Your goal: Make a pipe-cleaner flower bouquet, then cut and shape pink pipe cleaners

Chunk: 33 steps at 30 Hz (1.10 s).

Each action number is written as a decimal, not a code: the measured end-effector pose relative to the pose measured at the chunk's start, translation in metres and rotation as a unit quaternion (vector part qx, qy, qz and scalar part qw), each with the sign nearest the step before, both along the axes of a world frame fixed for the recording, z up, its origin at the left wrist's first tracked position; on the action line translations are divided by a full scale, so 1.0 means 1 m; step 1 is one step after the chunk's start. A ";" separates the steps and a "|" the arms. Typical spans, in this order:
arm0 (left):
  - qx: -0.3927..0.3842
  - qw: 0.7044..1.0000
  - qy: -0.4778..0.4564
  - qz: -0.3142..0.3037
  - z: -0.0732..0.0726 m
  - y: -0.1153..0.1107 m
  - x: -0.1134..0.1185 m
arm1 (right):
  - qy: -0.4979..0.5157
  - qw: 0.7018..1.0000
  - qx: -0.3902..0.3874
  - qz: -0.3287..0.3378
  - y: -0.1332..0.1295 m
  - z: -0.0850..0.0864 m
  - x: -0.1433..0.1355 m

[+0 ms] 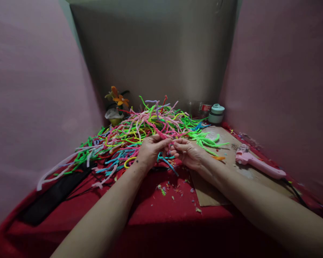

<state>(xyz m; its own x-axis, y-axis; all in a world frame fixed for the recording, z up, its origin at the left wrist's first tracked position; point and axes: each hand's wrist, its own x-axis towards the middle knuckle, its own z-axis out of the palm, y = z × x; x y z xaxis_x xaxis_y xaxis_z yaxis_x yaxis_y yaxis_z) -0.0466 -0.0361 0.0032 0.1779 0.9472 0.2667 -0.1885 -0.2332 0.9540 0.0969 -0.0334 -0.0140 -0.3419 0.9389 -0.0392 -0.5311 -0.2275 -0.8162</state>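
A pink fuzzy stem [161,134] runs between my two hands near the middle of the view. My left hand [154,147] pinches it between thumb and fingers. Close beside it, my right hand [187,151] has its fingertips closed on the same pink piece, and the tips of both hands nearly touch. Behind the hands a large tangled pile of colourful fuzzy stems [134,130] spreads to the left. Bright green stems [204,138] fan out just beyond my right hand. The exact shape of the pink piece at the fingertips is hard to make out.
A pink glue gun [261,165] lies on a cardboard sheet [210,191] at the right. A light-blue-lidded jar [216,114] stands behind it. Orange flowers [120,99] are at the back left. A black flat strip [54,197] and fuzzy scraps [163,190] lie on the red cloth [161,211].
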 end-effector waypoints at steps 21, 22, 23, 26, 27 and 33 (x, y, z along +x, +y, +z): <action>-0.030 0.993 0.093 0.068 0.004 -0.006 0.003 | -0.143 0.977 0.126 0.096 0.000 -0.005 0.004; -0.033 0.994 0.077 0.064 0.004 -0.005 0.002 | -0.149 0.977 0.124 0.086 -0.001 -0.005 0.004; -0.037 0.996 0.058 0.062 0.003 -0.003 0.001 | -0.155 0.977 0.122 0.078 -0.001 -0.005 0.004; -0.050 0.996 0.012 0.080 0.001 0.001 -0.001 | -0.170 0.976 0.119 0.073 -0.002 -0.003 0.003; -0.052 0.995 0.007 0.088 0.001 0.003 -0.001 | -0.170 0.975 0.120 0.074 -0.003 -0.003 0.002; -0.055 0.994 0.010 0.089 0.001 0.003 -0.002 | -0.139 0.983 0.112 0.051 -0.003 -0.003 0.001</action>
